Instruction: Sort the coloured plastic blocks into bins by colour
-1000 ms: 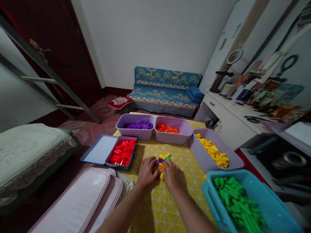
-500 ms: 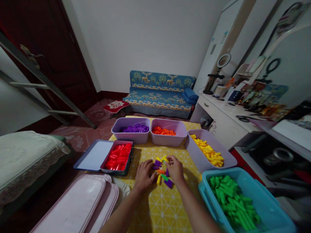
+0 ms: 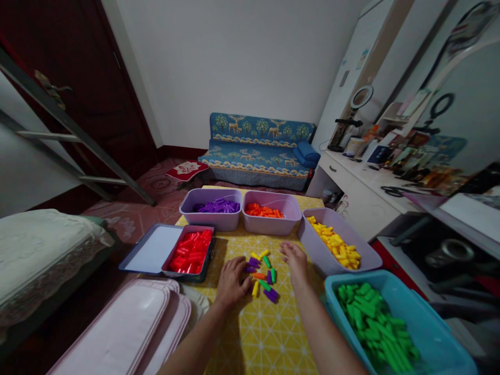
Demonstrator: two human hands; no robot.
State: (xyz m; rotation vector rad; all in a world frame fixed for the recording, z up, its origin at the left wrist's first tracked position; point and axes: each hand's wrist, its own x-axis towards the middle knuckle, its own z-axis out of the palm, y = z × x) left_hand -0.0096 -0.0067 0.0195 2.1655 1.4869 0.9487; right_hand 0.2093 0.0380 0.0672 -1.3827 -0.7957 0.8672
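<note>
A loose group of small plastic pieces lies mid-table: purple pieces (image 3: 271, 295), green pieces (image 3: 266, 261), yellow pieces (image 3: 255, 288) and an orange piece (image 3: 258, 276). My left hand (image 3: 233, 281) rests palm down at the group's left edge, fingers spread and thumb close to the pieces. Right of the group, my right hand (image 3: 296, 259) is raised near the yellow-piece bin, fingers curled together; whatever they may hold is hidden.
Lilac bins hold purple pieces (image 3: 219, 206), orange pieces (image 3: 264, 210) and yellow pieces (image 3: 334, 242). Red pieces (image 3: 190, 252) fill an open case at left; green pieces (image 3: 377, 323) lie in a turquoise tub (image 3: 425, 307). Stacked pale lids (image 3: 117, 323) sit front left.
My right hand has moved right, away from the group and toward the yellow-piece bin, uncovering green pieces. My left hand has stayed in place.
</note>
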